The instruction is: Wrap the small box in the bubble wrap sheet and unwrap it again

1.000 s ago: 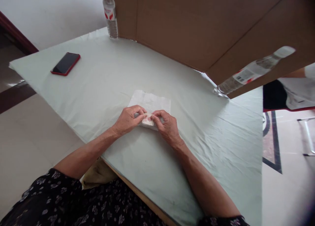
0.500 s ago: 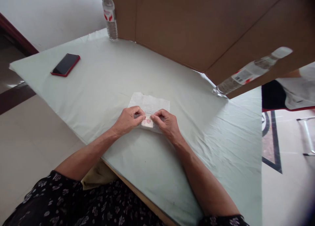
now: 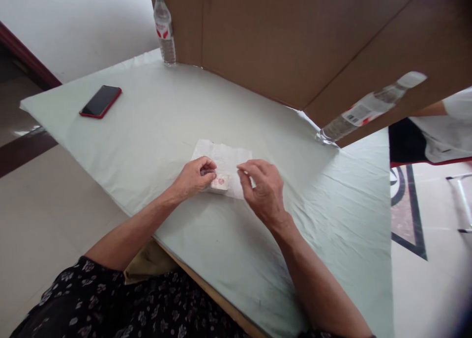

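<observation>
A small white block with red print on top (image 3: 220, 182), perhaps a wrapped packet or box, rests on a thin white sheet (image 3: 228, 154) that looks like tissue paper. My left hand (image 3: 195, 178) is closed at the block's left end, thumb and fingertips pinching its edge. Just right of the block, my right hand (image 3: 263, 188) is raised over the sheet's right side, thumb and index finger apart and nothing visible between them. Part of the sheet lies hidden beneath the block and my hands.
Pale green cloth covers the table (image 3: 155, 117). A phone in a red case (image 3: 101, 101) lies at the left. Tall brown cardboard (image 3: 258, 43) stands behind, with a water bottle (image 3: 164, 31) at its left and another bottle (image 3: 368, 109) at its right. A person's white sleeve (image 3: 457, 104) shows at far right.
My right hand has let go of the block and moved right, its fingers spreading. My left hand stays at the block's left end.
</observation>
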A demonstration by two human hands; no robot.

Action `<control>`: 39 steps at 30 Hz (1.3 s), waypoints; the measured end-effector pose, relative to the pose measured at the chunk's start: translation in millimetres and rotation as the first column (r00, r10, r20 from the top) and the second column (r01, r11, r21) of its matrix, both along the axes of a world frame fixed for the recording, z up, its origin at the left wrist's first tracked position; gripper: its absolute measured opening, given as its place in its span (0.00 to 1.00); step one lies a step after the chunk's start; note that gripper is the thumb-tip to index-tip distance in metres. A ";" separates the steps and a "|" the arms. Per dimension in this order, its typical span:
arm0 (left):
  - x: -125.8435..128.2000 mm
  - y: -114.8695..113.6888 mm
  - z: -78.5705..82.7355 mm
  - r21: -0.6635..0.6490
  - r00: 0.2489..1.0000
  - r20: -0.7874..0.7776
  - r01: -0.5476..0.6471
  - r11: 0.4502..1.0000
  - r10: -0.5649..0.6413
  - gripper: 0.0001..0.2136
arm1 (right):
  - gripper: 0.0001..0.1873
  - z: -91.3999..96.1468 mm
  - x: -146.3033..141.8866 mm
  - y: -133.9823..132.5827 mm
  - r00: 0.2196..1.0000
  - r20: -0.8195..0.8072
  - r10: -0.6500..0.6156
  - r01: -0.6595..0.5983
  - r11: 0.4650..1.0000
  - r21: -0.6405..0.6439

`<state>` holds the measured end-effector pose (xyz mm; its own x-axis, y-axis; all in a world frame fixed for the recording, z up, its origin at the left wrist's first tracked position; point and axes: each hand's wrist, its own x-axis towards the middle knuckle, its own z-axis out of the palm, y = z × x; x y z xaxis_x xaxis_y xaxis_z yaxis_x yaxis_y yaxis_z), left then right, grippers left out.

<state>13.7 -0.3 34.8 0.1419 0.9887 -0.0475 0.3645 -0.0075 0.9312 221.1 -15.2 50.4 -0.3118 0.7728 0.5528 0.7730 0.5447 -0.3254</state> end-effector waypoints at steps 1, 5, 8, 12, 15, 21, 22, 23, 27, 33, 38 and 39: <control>0.2 0.6 0.5 0.001 1.000 -0.005 0.006 1.000 -0.006 0.09 | 0.11 2.9 -4.7 -5.3 0.994 0.057 0.089 -0.089 0.996 -0.007; -4.5 -1.6 9.2 -0.017 0.999 -0.023 0.046 0.999 -0.047 0.10 | 0.09 -0.9 -21.5 -14.6 0.927 0.262 0.269 -0.250 0.963 -0.103; -17.0 -7.2 18.1 -0.017 0.995 -0.046 0.084 0.996 -0.085 0.17 | 0.09 -6.5 -26.5 -13.8 0.907 0.342 0.246 -0.221 0.969 -0.110; -36.8 -10.7 20.2 -0.052 0.989 -0.147 -0.003 0.999 -0.005 0.18 | 0.10 -6.5 -29.4 -13.3 0.888 0.415 0.199 -0.180 0.980 -0.084; -46.1 -9.5 14.9 -0.055 0.972 -0.230 -0.060 0.997 0.046 0.15 | 0.11 -6.6 -31.8 -14.2 0.873 0.460 0.161 -0.159 0.986 -0.042; -59.9 -10.4 12.1 -0.077 0.954 -0.278 -0.141 0.987 0.114 0.23 | 0.11 -9.6 -34.3 -15.1 0.862 0.486 0.145 -0.153 0.988 -0.024; -61.4 -10.1 13.5 -0.130 0.960 -0.259 -0.146 0.981 0.108 0.25 | 0.11 -9.7 -34.7 -14.8 0.861 0.488 0.144 -0.152 0.988 -0.022; -62.3 -9.4 15.1 -0.191 0.966 -0.239 -0.147 0.971 0.100 0.26 | 0.11 -9.7 -35.1 -14.4 0.861 0.489 0.142 -0.152 0.988 -0.020; -57.7 -3.6 20.8 -0.384 0.978 -0.197 -0.145 0.912 0.072 0.21 | 0.09 -9.1 -36.7 -12.6 0.863 0.485 0.142 -0.158 0.987 -0.008; -36.0 1.0 26.2 -0.525 0.981 -0.083 -0.193 0.829 0.176 0.12 | 0.10 -9.8 -37.6 -12.5 0.865 0.479 0.148 -0.160 0.987 -0.015; -21.3 0.2 28.0 -0.527 0.977 -0.029 -0.193 0.828 0.209 0.06 | 0.09 -11.4 -38.7 -13.0 0.870 0.474 0.136 -0.152 0.988 -0.005; -19.7 0.6 27.6 -0.513 0.977 -0.038 -0.200 0.835 0.211 0.05 | 0.09 -11.6 -39.0 -13.0 0.869 0.477 0.134 -0.150 0.989 -0.005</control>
<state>-6.1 0.3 62.3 -0.0558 0.8310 -0.5535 0.2867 0.5444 0.7883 182.2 -28.2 38.9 -0.6475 0.6852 0.3334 0.7436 0.6638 0.0798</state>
